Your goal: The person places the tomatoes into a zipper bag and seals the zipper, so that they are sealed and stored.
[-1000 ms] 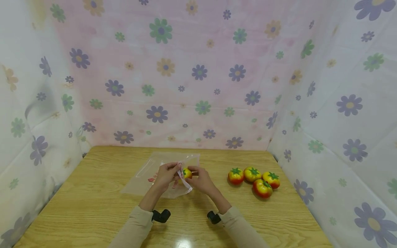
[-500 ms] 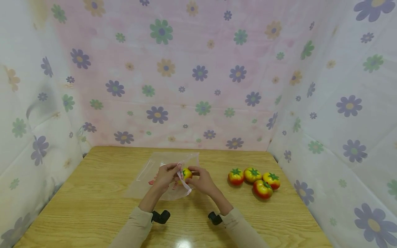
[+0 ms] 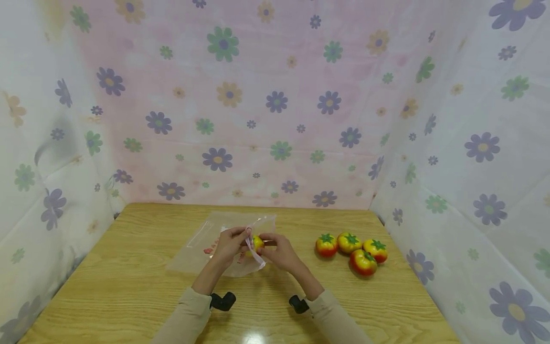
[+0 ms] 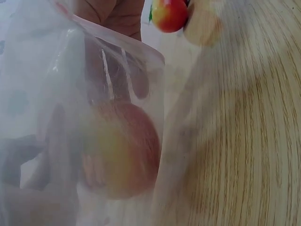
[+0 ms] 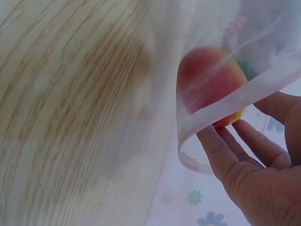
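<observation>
A: Flowered cloth (image 3: 253,67) hangs behind a wood-grain table (image 3: 129,296), where a person handles a clear plastic bag (image 3: 202,236). What does it hold?

B: One red-and-yellow tomato (image 5: 211,77), at the bag's mouth between the two hands. From the right wrist, the rim crosses it: most of it shows through the film, a sliver past the edge.

A: And the hands?

B: The left hand (image 3: 229,246) pinches the bag's rim, thumb and forefinger close together. The right hand (image 3: 281,249) grips the tomato, thumb and fingers spread to either side of it.

A: Beyond the bag?

B: Four more tomatoes (image 3: 362,265), green-topped, sit clustered on the table to the person's right, well apart from the bag.
</observation>
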